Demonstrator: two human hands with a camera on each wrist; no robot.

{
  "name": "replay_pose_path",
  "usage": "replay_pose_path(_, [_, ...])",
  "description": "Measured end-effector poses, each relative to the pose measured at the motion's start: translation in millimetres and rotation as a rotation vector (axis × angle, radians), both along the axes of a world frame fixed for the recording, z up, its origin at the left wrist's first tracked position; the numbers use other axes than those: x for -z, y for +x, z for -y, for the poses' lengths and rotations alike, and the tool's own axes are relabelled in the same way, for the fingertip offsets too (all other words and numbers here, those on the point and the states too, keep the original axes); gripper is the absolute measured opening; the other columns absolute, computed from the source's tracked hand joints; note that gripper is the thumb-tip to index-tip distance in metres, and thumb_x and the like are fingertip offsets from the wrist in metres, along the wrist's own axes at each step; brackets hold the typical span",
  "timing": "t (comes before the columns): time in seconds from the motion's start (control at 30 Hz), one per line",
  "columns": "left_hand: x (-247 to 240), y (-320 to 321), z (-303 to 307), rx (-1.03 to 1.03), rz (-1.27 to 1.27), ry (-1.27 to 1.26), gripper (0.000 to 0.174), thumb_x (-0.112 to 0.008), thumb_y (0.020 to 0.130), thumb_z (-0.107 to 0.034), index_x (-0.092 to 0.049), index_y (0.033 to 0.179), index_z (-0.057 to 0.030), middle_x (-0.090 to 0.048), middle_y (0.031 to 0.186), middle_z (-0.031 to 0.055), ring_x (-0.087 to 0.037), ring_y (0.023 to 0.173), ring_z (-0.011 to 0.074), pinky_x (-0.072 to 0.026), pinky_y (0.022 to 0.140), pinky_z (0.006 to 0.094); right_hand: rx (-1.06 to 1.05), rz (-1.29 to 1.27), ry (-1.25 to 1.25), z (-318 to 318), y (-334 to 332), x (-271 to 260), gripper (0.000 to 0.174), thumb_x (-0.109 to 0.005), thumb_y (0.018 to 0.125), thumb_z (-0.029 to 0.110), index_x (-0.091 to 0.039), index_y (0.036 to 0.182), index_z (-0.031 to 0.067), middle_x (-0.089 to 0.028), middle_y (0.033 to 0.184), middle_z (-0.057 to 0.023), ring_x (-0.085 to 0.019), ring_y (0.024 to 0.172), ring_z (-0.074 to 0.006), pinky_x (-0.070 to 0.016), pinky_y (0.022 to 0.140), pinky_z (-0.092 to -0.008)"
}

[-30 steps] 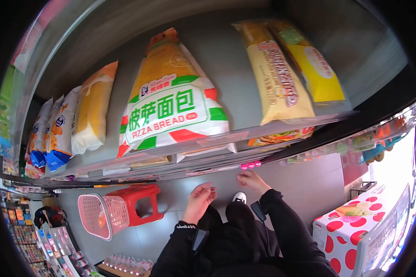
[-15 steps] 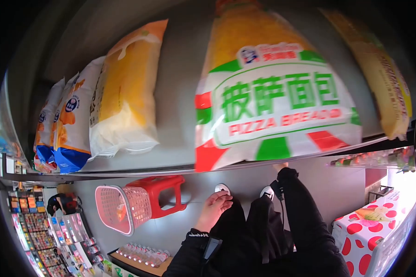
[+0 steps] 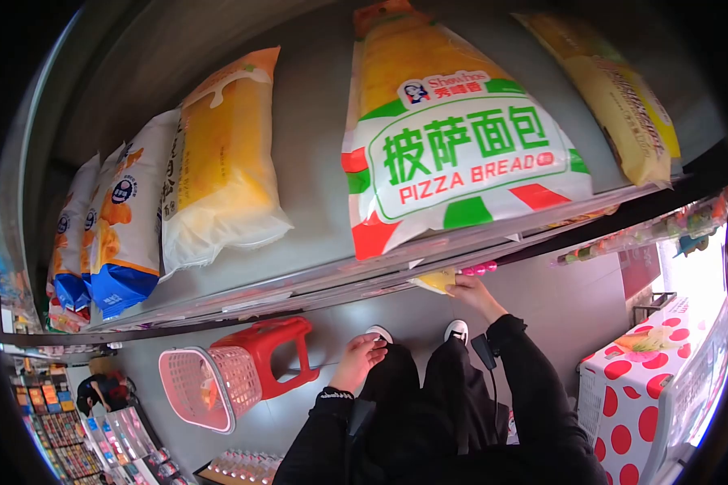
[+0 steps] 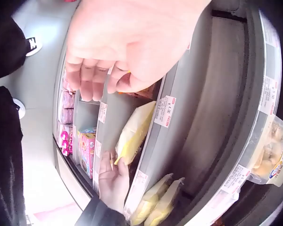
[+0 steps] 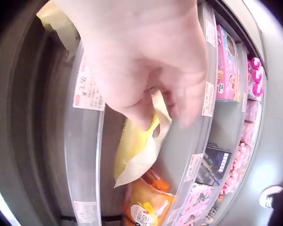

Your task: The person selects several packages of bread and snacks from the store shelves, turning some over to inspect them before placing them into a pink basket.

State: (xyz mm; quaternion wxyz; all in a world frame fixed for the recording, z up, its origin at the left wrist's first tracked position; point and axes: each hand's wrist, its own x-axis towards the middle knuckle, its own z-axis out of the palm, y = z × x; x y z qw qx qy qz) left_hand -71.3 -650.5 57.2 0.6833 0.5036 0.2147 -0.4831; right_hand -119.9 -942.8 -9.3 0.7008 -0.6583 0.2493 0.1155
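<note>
My right hand [image 3: 476, 296] is at a lower shelf, its thumb and fingers pinching one end of a yellow-and-white packet [image 5: 137, 148]. In the left wrist view the packet [image 4: 133, 133] slants across that shelf, away from the right hand [image 4: 114, 181]. My left hand [image 3: 358, 362] hangs in front of the shelves with loosely curled fingers and holds nothing. Its palm and fingers [image 4: 87, 77] fill the top of the left wrist view. An orange bag [image 5: 148, 202] lies just beyond the packet in the right wrist view.
Above, a shelf carries a large pizza bread bag [image 3: 465, 162], a yellow bread bag [image 3: 226, 162] and blue-and-white snack bags [image 3: 129, 210]. Price tags [image 4: 165, 111] line the shelf edges. A pink basket [image 3: 194, 388] and a red stool [image 3: 287, 356] stand on the floor at left.
My right hand was bare, then mostly hidden below the shelf; now it shows with the yellow-and-white packet pinched. The head view has shifted left along the shelf. My left hand stays low.
</note>
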Motion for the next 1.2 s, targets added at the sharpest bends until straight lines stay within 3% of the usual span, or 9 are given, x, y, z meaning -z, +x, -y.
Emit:
replay_pose_path(0.27, [4,-16,32,-0.036,-0.140,-0.028,0.032,-0.040,0.083,-0.026,-0.045,0.102,0.0000,-0.051,0.100,0.0166,-0.051,0.090,0.0266,-0.0402,0.081,0.0374,-0.161,0.132,0.030,3,-63,-52,0.018,-0.055,0.075,0.010,-0.052,0.085,-0.0050,-0.052,0.093,-0.0064,-0.049,0.079,-0.0119,-0.0399,0.070,-0.0234])
replay_pose_path(0.43, [0,-34,40,-0.066,-0.375,-0.524,0.059,-0.037,0.082,-0.047,-0.033,0.115,0.0021,-0.043,0.114,0.0200,-0.043,0.105,0.0344,-0.0317,0.091,0.0434,-0.325,0.068,0.029,14,-95,-89,0.018,-0.054,0.077,0.013,-0.050,0.080,-0.0037,-0.051,0.102,-0.0099,-0.047,0.074,-0.0135,-0.0401,0.070,-0.0246])
replay_pose_path(0.7, [-61,-62,34,0.061,-0.099,-0.346,0.040,-0.048,0.082,-0.013,-0.035,0.117,0.0008,-0.044,0.114,0.0113,-0.045,0.104,0.0211,-0.0374,0.088,0.0346,-0.591,0.289,-0.247,26,-109,-184,0.015,-0.053,0.077,0.013,-0.055,0.083,-0.0003,-0.048,0.112,-0.0128,-0.053,0.079,-0.0215,-0.0426,0.067,-0.0281])
replay_pose_path(0.8, [-74,-51,41,-0.014,0.039,-0.321,0.040,-0.050,0.080,-0.008,-0.036,0.116,0.0011,-0.046,0.113,0.0117,-0.046,0.103,0.0205,-0.0374,0.088,0.0342,-0.569,0.479,-0.404,29,-93,-192,0.015,-0.053,0.076,0.013,-0.054,0.084,-0.0005,-0.052,0.105,-0.0108,-0.053,0.074,-0.0205,-0.0422,0.063,-0.0284])
replay_pose_path(0.87, [-80,-21,61,-0.069,0.097,-0.340,0.038,-0.051,0.079,-0.008,-0.039,0.114,0.0009,-0.047,0.111,0.0110,-0.047,0.102,0.0197,-0.0378,0.088,0.0340,-0.262,0.329,-0.371,30,-76,-171,0.015,-0.052,0.076,0.011,-0.054,0.085,-0.0009,-0.055,0.094,-0.0093,-0.053,0.069,-0.0168,-0.0412,0.060,-0.0282])
replay_pose_path(1.0, [-52,25,86,-0.062,0.077,-0.373,0.031,-0.053,0.078,-0.008,-0.044,0.107,0.0002,-0.051,0.105,0.0077,-0.050,0.096,0.0168,-0.0404,0.083,0.0295,-0.179,0.174,-0.377,45,-44,-148,0.017,-0.050,0.078,0.010,-0.053,0.090,-0.0016,-0.055,0.085,-0.0077,-0.054,0.070,-0.0130,-0.0423,0.062,-0.0259])
replay_pose_path(1.07, [-31,48,101,-0.058,0.132,-0.349,0.027,-0.051,0.078,-0.008,-0.046,0.104,-0.0003,-0.053,0.102,0.0076,-0.050,0.093,0.0158,-0.0408,0.080,0.0271,0.135,0.173,0.082,47,-35,-129,0.023,-0.048,0.080,0.009,-0.049,0.100,-0.0018,-0.055,0.084,-0.0072,-0.054,0.074,-0.0119,-0.0436,0.064,-0.0244])
replay_pose_path(1.13, [3,69,107,-0.057,0.184,-0.322,0.023,-0.050,0.079,-0.008,-0.048,0.101,-0.0009,-0.054,0.099,0.0075,-0.051,0.090,0.0148,-0.0411,0.077,0.0248,0.195,0.167,0.120,47,-36,-122,0.026,-0.048,0.080,0.009,-0.045,0.104,-0.0017,-0.055,0.085,-0.0073,-0.055,0.076,-0.0135,-0.0441,0.066,-0.0243])
replay_pose_path(1.2, [35,87,106,0.251,0.492,-0.118,0.022,-0.047,0.079,-0.010,-0.050,0.099,-0.0024,-0.055,0.096,0.0103,-0.051,0.086,0.0172,-0.0402,0.074,0.0245,0.251,0.156,0.159,47,-42,-111,0.030,-0.048,0.080,0.008,-0.042,0.108,-0.0016,-0.054,0.086,-0.0074,-0.055,0.077,-0.0151,-0.0445,0.067,-0.0242])
